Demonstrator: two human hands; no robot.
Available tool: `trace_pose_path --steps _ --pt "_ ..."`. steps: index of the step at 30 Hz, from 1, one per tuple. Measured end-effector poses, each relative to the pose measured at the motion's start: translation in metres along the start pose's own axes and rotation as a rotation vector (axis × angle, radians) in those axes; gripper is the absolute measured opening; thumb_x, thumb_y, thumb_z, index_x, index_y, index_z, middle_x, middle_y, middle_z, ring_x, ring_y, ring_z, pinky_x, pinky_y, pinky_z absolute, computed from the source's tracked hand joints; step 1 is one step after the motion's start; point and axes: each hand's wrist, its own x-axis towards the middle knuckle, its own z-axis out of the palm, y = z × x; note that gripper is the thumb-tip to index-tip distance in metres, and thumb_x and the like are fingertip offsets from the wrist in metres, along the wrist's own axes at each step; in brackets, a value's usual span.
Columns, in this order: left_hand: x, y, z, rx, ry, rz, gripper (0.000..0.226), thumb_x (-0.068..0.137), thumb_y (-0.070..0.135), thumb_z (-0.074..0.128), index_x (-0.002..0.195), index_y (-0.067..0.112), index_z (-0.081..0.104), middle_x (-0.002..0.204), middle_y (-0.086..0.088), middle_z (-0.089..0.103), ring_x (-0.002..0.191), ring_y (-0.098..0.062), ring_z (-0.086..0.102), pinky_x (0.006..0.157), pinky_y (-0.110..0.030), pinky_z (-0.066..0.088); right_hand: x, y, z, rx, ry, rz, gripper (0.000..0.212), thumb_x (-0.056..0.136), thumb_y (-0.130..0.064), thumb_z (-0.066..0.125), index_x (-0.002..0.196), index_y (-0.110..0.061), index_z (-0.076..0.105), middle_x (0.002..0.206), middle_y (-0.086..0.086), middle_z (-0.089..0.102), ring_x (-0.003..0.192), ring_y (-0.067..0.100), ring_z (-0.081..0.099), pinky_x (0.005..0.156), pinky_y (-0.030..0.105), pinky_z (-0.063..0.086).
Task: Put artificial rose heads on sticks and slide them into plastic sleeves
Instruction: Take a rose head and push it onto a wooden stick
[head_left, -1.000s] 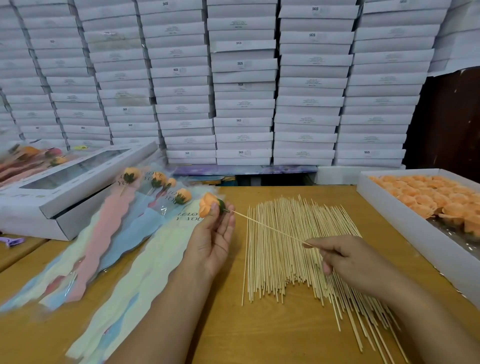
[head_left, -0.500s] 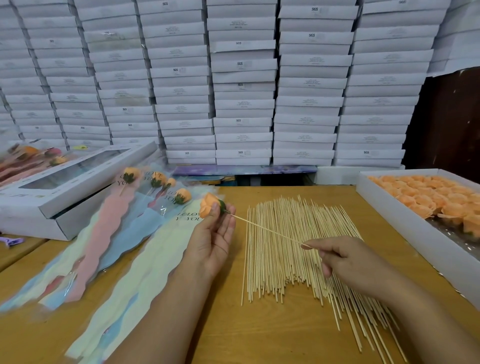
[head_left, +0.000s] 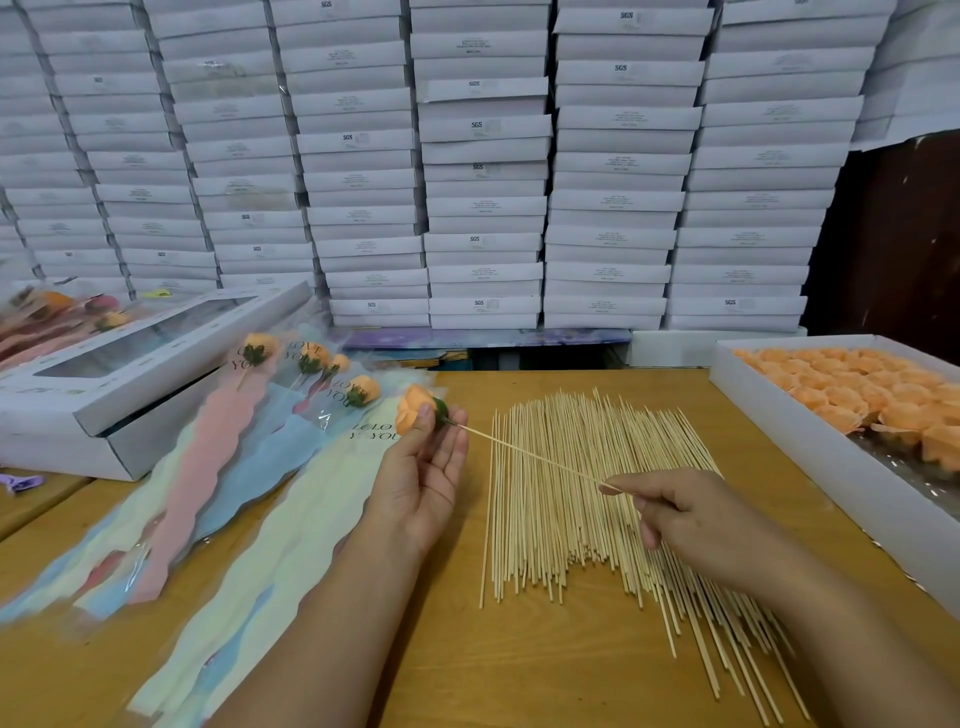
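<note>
From the head camera, between the two hands runs one thin stick (head_left: 530, 453). At its far end the left hand (head_left: 421, 478), palm up, pinches an orange rose head (head_left: 414, 408) between thumb and fingertips, other fingers loosely spread. At its near end the right hand (head_left: 691, 519) nips it with curled fingers. Under the right hand lies a pile of sticks (head_left: 582, 519) on the wooden table (head_left: 519, 670). Left of the left hand lie plastic sleeves (head_left: 228, 499) holding finished roses. Right of the right hand sits a white tray (head_left: 810, 452) of rose heads.
</note>
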Motion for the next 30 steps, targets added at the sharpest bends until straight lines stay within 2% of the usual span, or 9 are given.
trace_pose_path --steps 2,5,9,12,17,24,30 --pt "-0.0004 -0.0001 -0.0001 0.002 -0.006 0.001 0.02 0.09 0.01 0.065 0.11 0.004 0.063 0.104 -0.019 0.075 0.089 -0.021 0.076 0.065 -0.03 0.063 -0.0005 -0.0006 -0.0001 -0.005 -0.001 0.0 0.041 0.104 -0.018 0.044 0.111 -0.056 0.058 0.07 -0.009 0.07 0.061 0.023 0.061 0.08 0.046 0.056" --pt "-0.0011 0.0 0.0002 -0.005 -0.009 -0.002 0.02 0.092 0.009 0.063 0.111 0.004 0.062 0.103 -0.019 0.075 0.088 -0.021 0.076 0.066 -0.03 0.063 -0.0006 -0.0016 -0.0006 -0.006 -0.001 -0.002 0.041 0.104 -0.018 0.044 0.109 -0.056 0.059 0.071 -0.009 0.07 0.056 0.011 0.055 0.073 0.042 0.057" --pt "-0.0015 0.0003 0.001 -0.012 -0.001 -0.004 0.02 0.092 0.008 0.063 0.111 0.003 0.062 0.103 -0.02 0.075 0.087 -0.021 0.076 0.067 -0.03 0.063 -0.0008 -0.0024 -0.0011 -0.011 -0.002 -0.006 0.043 0.104 -0.017 0.044 0.105 -0.057 0.059 0.071 -0.009 0.07 0.055 0.011 0.053 0.073 0.045 0.057" --pt "-0.0023 0.0002 0.0018 -0.017 0.002 -0.004 0.024 0.089 0.008 0.065 0.112 0.003 0.061 0.106 -0.021 0.074 0.088 -0.022 0.076 0.066 -0.03 0.063 -0.0011 -0.0021 -0.0014 -0.011 0.001 -0.016 0.045 0.104 -0.017 0.044 0.104 -0.059 0.058 0.071 -0.009 0.07 0.051 0.006 0.051 0.066 0.039 0.055" --pt "-0.0024 0.0001 0.0008 -0.02 0.004 -0.004 0.022 0.089 0.01 0.064 0.111 0.005 0.062 0.105 -0.019 0.075 0.089 -0.021 0.076 0.069 -0.03 0.063 -0.0009 -0.001 -0.0009 -0.021 -0.009 -0.002 0.041 0.104 -0.017 0.044 0.111 -0.054 0.06 0.07 -0.008 0.07 0.053 0.009 0.053 0.075 0.047 0.057" --pt "-0.0023 -0.0002 0.0009 -0.009 0.007 -0.003 0.026 0.087 0.01 0.066 0.112 0.005 0.062 0.101 -0.019 0.076 0.087 -0.021 0.076 0.065 -0.029 0.063 0.0007 0.001 -0.0011 -0.032 -0.015 -0.002 0.04 0.104 -0.019 0.043 0.112 -0.054 0.061 0.071 -0.009 0.07 0.049 0.004 0.051 0.074 0.044 0.057" --pt "-0.0027 0.0 0.0015 -0.005 0.011 -0.005 0.036 0.079 0.011 0.07 0.114 0.005 0.061 0.105 -0.018 0.075 0.09 -0.021 0.076 0.066 -0.029 0.063 0.0005 0.0016 -0.0009 -0.035 -0.014 0.0 0.04 0.104 -0.018 0.044 0.113 -0.053 0.061 0.071 -0.008 0.07 0.054 0.009 0.055 0.08 0.047 0.058"
